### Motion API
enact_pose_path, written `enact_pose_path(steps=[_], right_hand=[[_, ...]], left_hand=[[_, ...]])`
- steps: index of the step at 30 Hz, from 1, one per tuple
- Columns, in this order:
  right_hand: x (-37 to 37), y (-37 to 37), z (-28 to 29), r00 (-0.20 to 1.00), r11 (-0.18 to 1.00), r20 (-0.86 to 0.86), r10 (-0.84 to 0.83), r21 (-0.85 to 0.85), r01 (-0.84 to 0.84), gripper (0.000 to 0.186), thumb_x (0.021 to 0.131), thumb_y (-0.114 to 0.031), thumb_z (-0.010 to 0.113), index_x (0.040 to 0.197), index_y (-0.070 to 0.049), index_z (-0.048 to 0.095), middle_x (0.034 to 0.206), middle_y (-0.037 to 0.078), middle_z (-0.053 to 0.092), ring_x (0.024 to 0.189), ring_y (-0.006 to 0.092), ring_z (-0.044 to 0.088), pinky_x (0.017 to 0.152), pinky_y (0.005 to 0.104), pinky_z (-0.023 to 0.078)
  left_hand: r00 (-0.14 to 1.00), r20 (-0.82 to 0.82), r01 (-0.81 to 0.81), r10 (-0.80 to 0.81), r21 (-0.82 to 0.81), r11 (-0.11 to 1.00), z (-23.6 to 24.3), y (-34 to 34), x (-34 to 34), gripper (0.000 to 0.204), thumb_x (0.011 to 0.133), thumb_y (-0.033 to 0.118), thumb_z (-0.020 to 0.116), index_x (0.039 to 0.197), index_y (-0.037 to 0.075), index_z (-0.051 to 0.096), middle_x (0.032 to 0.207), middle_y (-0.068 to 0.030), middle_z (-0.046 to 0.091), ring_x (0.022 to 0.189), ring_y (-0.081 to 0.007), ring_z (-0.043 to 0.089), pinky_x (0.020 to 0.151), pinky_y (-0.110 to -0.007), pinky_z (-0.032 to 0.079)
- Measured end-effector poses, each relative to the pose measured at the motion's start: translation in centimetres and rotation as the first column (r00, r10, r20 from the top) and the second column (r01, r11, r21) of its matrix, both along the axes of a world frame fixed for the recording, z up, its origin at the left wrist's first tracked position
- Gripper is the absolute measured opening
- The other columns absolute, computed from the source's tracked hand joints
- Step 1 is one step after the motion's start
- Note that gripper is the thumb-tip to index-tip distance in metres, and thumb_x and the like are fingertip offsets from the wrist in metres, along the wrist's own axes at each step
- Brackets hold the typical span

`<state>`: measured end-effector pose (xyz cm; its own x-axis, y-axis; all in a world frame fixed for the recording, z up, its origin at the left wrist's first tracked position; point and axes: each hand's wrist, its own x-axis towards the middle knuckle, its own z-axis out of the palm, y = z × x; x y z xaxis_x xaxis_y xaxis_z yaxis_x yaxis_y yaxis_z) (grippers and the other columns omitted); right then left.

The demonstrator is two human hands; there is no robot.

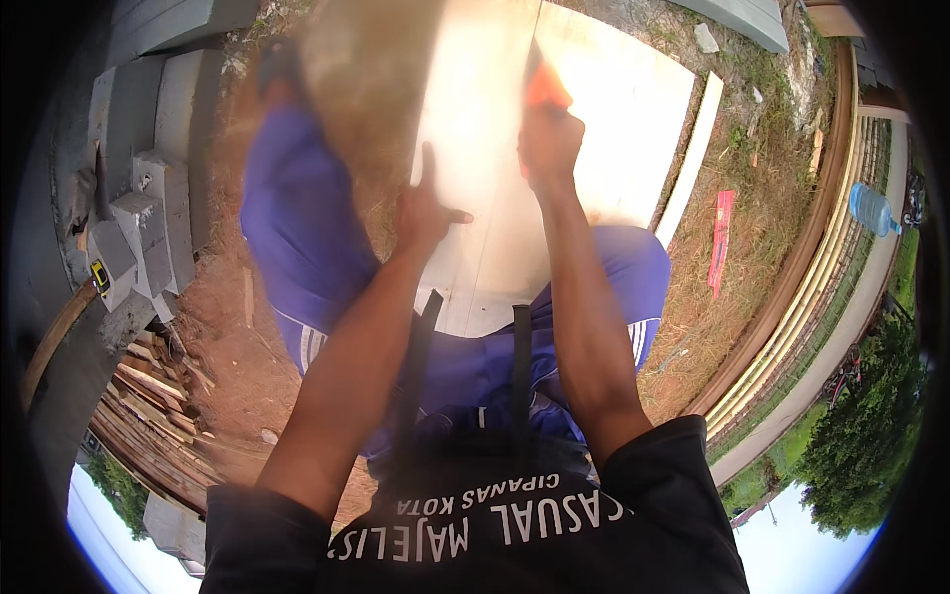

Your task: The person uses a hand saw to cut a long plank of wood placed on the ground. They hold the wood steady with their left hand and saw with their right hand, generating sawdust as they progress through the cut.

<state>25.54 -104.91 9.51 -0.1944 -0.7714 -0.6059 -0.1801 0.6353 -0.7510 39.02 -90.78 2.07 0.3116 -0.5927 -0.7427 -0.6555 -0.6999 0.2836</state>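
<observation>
My right hand (pixel 550 147) grips the orange handle of a handsaw (pixel 544 87), whose dark blade lies along a line in a pale plywood sheet (pixel 623 119); the blade is partly lost in blur and glare. My left hand (pixel 427 210) lies on the same sheet to the left of that line, thumb and fingers spread. The sheet extends toward me between my blue-trousered legs, with a thin line running down it below the saw. A narrow pale board (pixel 693 153) lies just past its right edge.
Grey concrete blocks (pixel 139 233) stand at left, with a yellow tape measure (pixel 99 278) there. A timber pile (pixel 143 396) is lower left. At right are a red strip (pixel 721 228) on dry grass, long poles (pixel 811 292) and a blue water jug (pixel 869 208). My left leg (pixel 297 213) is beside the sheet.
</observation>
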Motion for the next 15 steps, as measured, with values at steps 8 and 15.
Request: enact_pose_path(steps=[8,15], right_hand=[[-3.3,14.6,12.9,0.990,0.991,0.128,-0.066,0.124,0.050,0.059,0.087,0.011,0.046,0.146,0.009,0.051,0.107,0.011,0.069,0.055,0.0071,0.049,0.051,0.0259,0.043],[0.9,-0.5,-1.3,0.997,1.000,-0.070,0.023,0.021,-0.021,0.027,0.087,-0.009,0.061,0.065,0.000,0.048,0.056,0.004,0.049,0.051,0.0141,0.041,0.052,0.0383,0.037]], left_hand=[[0.992,-0.053,-0.105,0.111,0.109,0.988,2.9,-2.4,0.9,0.144,0.060,0.026,0.101,0.168,0.037,0.007,0.148,-0.0312,0.051,0.136,-0.0456,0.053,0.109,-0.051,0.047],[0.994,-0.048,-0.089,0.095,0.120,0.989,2.3,-1.8,0.3,0.143,0.062,0.026,0.100,0.168,0.038,0.005,0.146,-0.0323,0.052,0.132,-0.0454,0.055,0.109,-0.052,0.047]])
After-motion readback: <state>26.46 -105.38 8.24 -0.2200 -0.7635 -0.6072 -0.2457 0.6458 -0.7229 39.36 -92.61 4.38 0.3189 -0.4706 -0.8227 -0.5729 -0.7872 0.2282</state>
